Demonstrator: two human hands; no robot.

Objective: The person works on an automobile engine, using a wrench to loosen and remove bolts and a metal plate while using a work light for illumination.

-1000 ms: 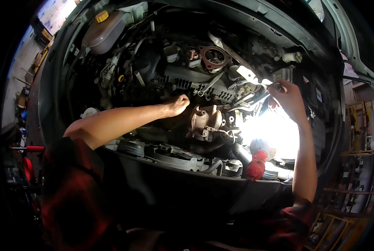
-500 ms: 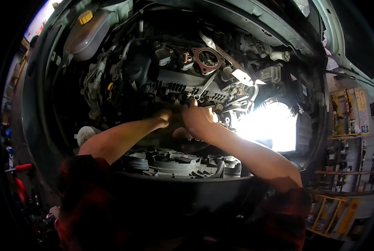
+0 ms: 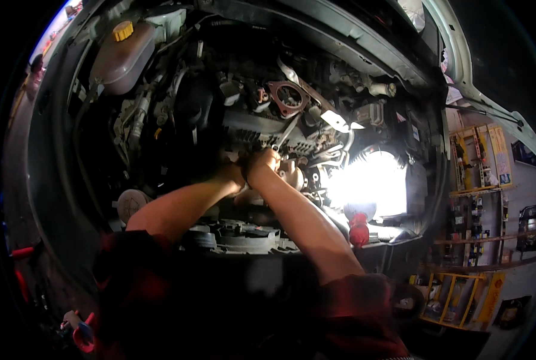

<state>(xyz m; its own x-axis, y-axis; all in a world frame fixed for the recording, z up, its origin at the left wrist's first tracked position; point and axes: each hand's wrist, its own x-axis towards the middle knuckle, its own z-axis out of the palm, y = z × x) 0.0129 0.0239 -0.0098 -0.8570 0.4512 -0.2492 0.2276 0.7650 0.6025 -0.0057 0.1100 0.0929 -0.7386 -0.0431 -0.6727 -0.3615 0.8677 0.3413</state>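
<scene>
Deep in the engine bay, both my hands work side by side at the front of the engine. My right hand has its fingers curled in; what they hold, if anything, is hidden. Just left of it, my left hand reaches in among dark parts, its fingers out of sight. A ring-ended wrench lies on the engine, its ring close to my right hand's knuckles. Beyond it a rust-brown flange gasket surrounds a round opening. Rounded metal parts show right of my right hand.
A glaring work lamp with a red end stands to the right. At the far left is a coolant tank with a yellow cap. A white tag lies behind the lamp. Shelves line the right side.
My right hand has moved left and in, close against my left hand, and its forearm is steeper. The view has shifted, bringing the lamp's red end into sight. The wrench stays put.
</scene>
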